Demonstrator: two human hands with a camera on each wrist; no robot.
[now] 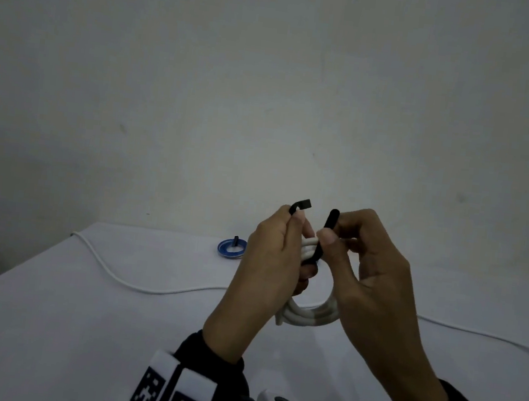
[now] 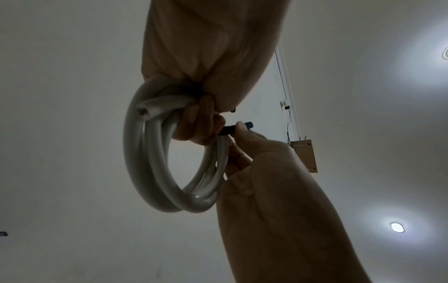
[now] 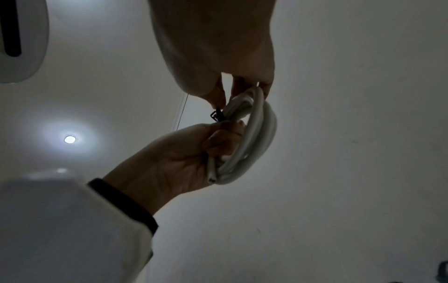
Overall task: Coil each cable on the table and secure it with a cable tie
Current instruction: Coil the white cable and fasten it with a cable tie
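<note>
Above the table I hold a coiled white cable (image 1: 313, 316) upright between both hands. My left hand (image 1: 298, 225) grips the coil's top with curled fingers, and its thumb pins one end of a black cable tie (image 1: 302, 204), which bends over above the thumb. My right hand (image 1: 328, 236) pinches the tie's other end, a black strip running down across the coil. The left wrist view shows the coil (image 2: 150, 162), its cut end and the pinched tie (image 2: 232, 130). The right wrist view shows the tie's buckle (image 3: 217, 115) beside the coil (image 3: 257, 143).
A small blue coiled cable (image 1: 232, 247) with a black tie around it lies at the far side of the white table (image 1: 80, 328). A long loose white cable (image 1: 149, 291) snakes across the table from the far left corner to the right edge.
</note>
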